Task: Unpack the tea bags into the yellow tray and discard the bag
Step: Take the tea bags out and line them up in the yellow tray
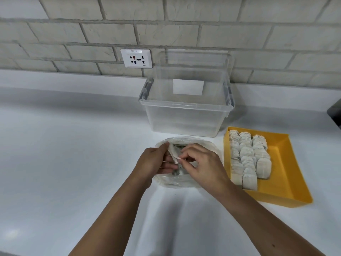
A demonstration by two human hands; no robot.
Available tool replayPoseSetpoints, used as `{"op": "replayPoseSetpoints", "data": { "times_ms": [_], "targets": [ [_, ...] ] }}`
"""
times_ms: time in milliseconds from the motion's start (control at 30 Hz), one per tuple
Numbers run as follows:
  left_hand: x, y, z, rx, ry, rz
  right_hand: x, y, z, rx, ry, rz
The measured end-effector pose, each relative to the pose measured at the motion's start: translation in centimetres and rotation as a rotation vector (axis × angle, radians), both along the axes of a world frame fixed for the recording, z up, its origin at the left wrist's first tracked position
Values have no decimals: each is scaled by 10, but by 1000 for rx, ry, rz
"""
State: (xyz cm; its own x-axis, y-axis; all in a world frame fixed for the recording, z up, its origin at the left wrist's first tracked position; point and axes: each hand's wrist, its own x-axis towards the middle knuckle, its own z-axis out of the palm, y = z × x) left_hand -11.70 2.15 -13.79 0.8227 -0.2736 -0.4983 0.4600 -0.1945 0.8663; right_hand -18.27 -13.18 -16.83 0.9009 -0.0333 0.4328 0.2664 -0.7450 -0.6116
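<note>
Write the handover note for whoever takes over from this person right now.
Left hand: fingers grip the edge of the plastic bag, holding its mouth open on the counter.
Right hand: fingers pinch what looks like a tea bag at the mouth.
Yellow tray: right of the bag, with rows of tea bags filling its left part.
Clear bin: behind the bag, apparently empty.
Done: many tea bags laid in the tray.
Left: move the pinched one and any others in the bag to the tray, then discard the bag.
</note>
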Motion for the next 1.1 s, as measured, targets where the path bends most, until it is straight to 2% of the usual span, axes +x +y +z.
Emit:
{"op": "replayPoseSetpoints", "data": {
  "times_ms": [100,200,267,333,400,567,667,800,900,1000,1100],
  "targets": [
    [0,2,-4,23,-78,-5,1,2,0,10,25,47],
    [3,6,-12,138,-203,3,1,0,-2,42,29,40],
    [5,11,-16,249,-306,13,3,-3,-7,45,5,-39],
    [6,15,-18,323,-373,17,7,-9,-12,-66,33,-146],
    [3,18,-18,345,-386,18,13,-12,-14,-212,165,-182],
    [0,16,-17,389,-402,-4,28,-6,-18,-366,445,-35],
    [1,15,-15,383,-407,3,36,-1,-22,-439,480,-42],
    [3,17,-17,332,-365,40,40,3,-26,-538,415,-69],
    [4,20,-20,289,-326,67,38,0,-22,-447,391,-95],
    [6,24,-21,262,-319,86,33,-11,-7,-194,429,-114],
    [7,25,-20,230,-327,69,27,-24,18,82,592,43]
  ]
}}
